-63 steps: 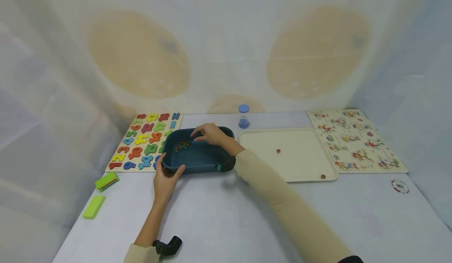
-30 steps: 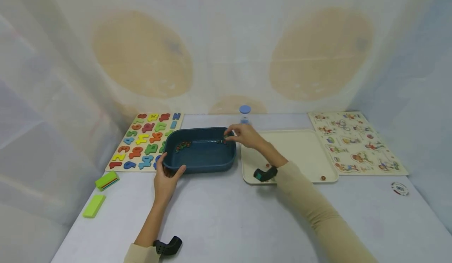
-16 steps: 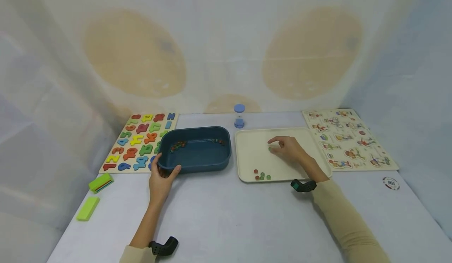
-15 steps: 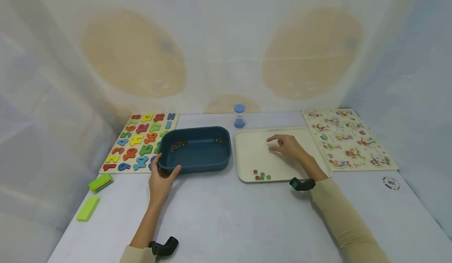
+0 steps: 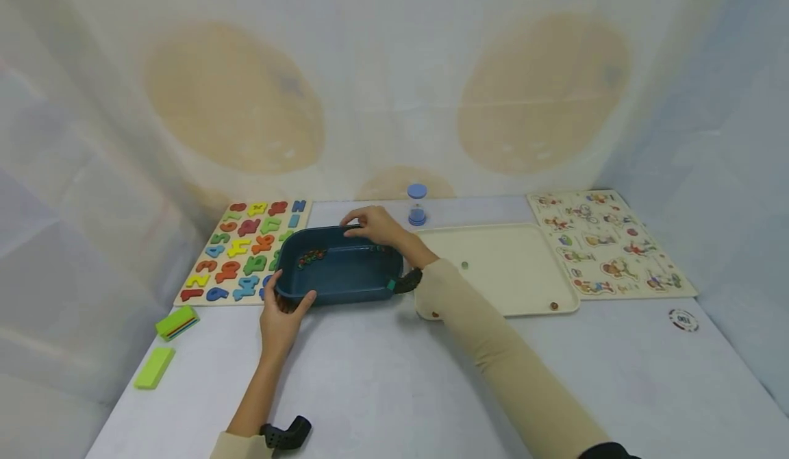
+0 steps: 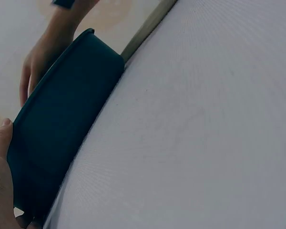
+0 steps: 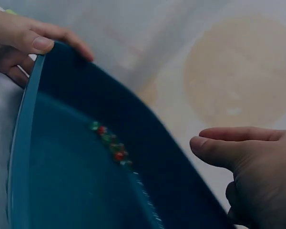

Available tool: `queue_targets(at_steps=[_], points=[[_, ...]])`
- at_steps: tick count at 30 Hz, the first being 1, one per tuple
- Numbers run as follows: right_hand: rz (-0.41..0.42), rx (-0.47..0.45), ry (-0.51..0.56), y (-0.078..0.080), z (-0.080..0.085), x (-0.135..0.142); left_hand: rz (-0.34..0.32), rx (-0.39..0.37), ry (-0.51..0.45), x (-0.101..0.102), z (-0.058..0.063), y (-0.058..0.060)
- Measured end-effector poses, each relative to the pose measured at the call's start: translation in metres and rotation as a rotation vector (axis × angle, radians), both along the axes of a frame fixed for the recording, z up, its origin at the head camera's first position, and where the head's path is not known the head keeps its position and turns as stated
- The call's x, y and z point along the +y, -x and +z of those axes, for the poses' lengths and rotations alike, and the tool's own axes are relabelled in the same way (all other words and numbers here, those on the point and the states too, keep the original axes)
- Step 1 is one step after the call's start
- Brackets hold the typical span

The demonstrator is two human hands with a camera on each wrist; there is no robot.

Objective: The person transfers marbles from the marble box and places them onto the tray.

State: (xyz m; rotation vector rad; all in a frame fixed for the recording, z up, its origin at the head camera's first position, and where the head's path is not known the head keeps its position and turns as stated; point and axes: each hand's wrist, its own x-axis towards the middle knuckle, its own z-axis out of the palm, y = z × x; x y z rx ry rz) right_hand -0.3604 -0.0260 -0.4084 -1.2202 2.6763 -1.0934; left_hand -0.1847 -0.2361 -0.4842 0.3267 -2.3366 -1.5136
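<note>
A dark teal plastic basin [image 5: 333, 274] sits tilted at the centre of the table. My left hand [image 5: 280, 325] grips its left front corner, thumb at the near rim, fingers round the left side. Inside lies a cluster of small red and green glass beads [image 5: 311, 258], also seen as a row of beads [image 7: 112, 143] along the wall in the right wrist view. More beads at the basin's right end are partly behind my right hand [image 5: 379, 229]. That hand hovers at the far rim, thumb and fingers loosely extended, nothing visible between them.
Right of the basin lies a cream tray [image 5: 524, 267] with a few scattered beads [image 5: 465, 265]; my right sleeve covers part of it. A blue-lidded jar [image 5: 417, 205] stands behind. Puzzle boards [image 5: 249, 240] flank both sides; green blocks [image 5: 155, 368] lie left, a round chip [image 5: 683, 320] right.
My right hand has gone from basin to tray, leaving a green bead there, and swung back left over the basin's far rim. My left hand has kept its grip.
</note>
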Motion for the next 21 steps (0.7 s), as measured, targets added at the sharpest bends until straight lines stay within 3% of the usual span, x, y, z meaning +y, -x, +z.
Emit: queue_targets(at_steps=[4, 8, 21], points=[[0.006, -0.041, -0.106, 0.001, -0.008, -0.036, -0.001, -0.004, -0.007, 0.000, 0.000, 0.000], [-0.005, -0.045, -0.181, -0.002, -0.018, -0.055, -0.002, -0.004, -0.003, -0.001, 0.000, 0.000], [-0.009, -0.036, -0.276, -0.008, -0.038, -0.073, -0.007, 0.001, -0.011, -0.002, -0.002, 0.001]])
